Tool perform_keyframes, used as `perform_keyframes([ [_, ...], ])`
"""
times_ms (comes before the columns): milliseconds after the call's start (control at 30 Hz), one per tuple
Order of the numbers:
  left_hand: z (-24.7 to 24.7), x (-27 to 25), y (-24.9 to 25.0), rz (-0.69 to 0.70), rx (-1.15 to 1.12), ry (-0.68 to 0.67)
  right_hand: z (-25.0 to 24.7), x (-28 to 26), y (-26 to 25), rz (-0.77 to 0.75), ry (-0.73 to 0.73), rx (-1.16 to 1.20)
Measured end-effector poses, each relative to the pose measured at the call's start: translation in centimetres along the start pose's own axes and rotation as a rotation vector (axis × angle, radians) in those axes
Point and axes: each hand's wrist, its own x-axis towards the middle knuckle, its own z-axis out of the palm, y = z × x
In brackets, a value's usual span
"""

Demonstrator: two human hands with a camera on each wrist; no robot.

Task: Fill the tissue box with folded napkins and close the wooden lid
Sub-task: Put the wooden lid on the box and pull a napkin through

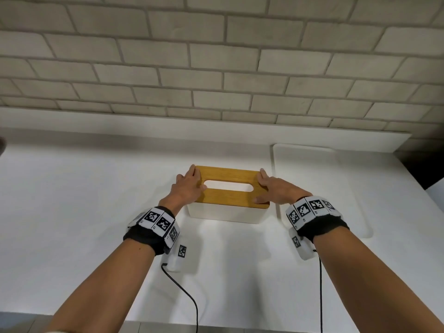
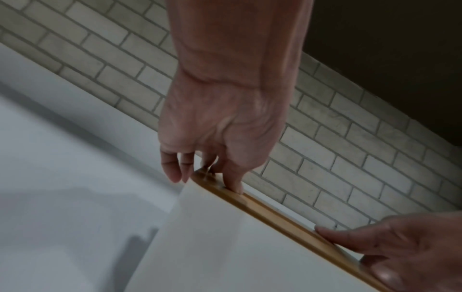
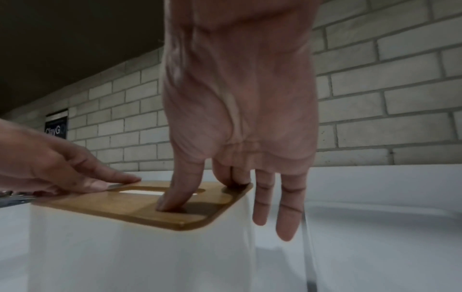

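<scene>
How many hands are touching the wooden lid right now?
2. The left hand presses the wooden lid's left end; the right hand presses its right end, thumb on the near corner.

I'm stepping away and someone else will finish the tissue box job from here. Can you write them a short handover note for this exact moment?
Left hand: open, fingers pressing the left end of the wooden lid, outer fingers hanging past its edge.
Right hand: open, thumb and two fingers pressing the right end of the lid, the other two hanging beside the box.
Tissue box: white, upright on the white counter, near its middle.
Done: lid sits on the box; something white shows through its slot, probably the napkins.
Left: confirm the lid is seated flush all round, then lift both hands away.
</scene>
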Motion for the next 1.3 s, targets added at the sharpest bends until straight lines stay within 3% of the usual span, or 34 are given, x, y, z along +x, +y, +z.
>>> perform_keyframes([
  [333, 0.1, -0.5, 0.7, -0.053, 0.16, 0.026, -0.4, 0.2, 0.3, -0.006, -0.03, -0.069],
  [400, -0.3, -0.6, 0.9, 0.063, 0.229, 0.182, 0.1, 0.3, -0.5, -0.03, 0.147, -0.109],
  [467, -0.2, -0.3, 1.1, 0.271, 0.201, 0.335, 1.1, 0.6, -1.7, -0.092, 0.366, -0.108],
  [567, 0.4, 0.3, 1.6, 0.42, 0.168, 0.305, 2.7, 1.6, -2.7, -0.207, 0.471, -0.116],
  [733, 0.1, 1.4, 1.1, 0.458, 0.136, 0.269, 3.1, 2.3, -2.3, -0.259, 0.498, -0.162],
  [1300, 0.6, 3.1, 1.4, 0.765, 0.462, 0.287, 3.3, 4.0, -3.9, -0.265, 0.441, -0.192],
])
